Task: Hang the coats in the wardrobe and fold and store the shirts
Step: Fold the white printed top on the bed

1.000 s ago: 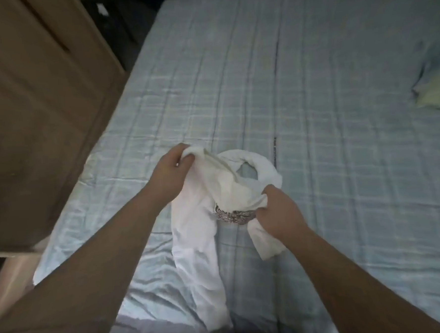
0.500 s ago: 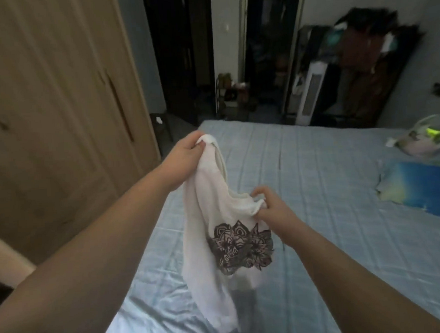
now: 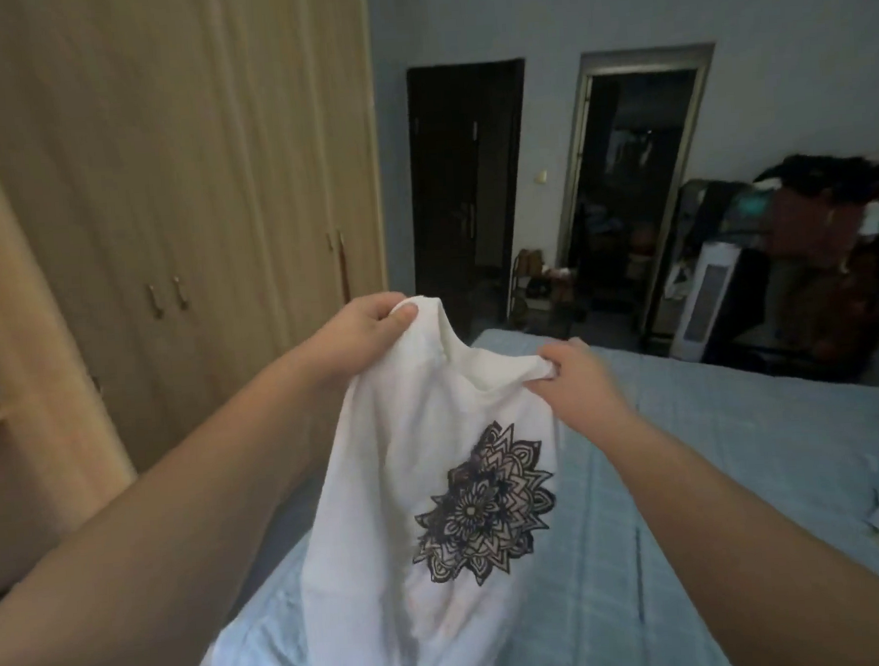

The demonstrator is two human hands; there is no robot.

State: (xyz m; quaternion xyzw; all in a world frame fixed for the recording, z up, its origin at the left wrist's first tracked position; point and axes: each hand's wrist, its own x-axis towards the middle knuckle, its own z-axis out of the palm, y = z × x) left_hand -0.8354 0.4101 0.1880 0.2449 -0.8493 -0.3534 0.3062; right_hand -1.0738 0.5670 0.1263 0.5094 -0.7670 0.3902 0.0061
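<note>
A white shirt (image 3: 426, 488) with a black flower print is hanging in the air above a blue bed (image 3: 694, 497). The left hand (image 3: 365, 332) and right hand (image 3: 574, 376) are each gripping a shoulder of it with curled fingers. A closed wooden wardrobe (image 3: 160, 169) is standing to the left.

The shirt (image 3: 426, 488) is white with a black mandala flower print (image 3: 484, 505) on it, the bed sheet (image 3: 694, 497) is pale blue with a faint check of lighter lines, the wardrobe (image 3: 160, 169) is light beige wood grain, the wall (image 3: 613, 8) grey-blue, and the door (image 3: 464, 177) dark brown.
</note>
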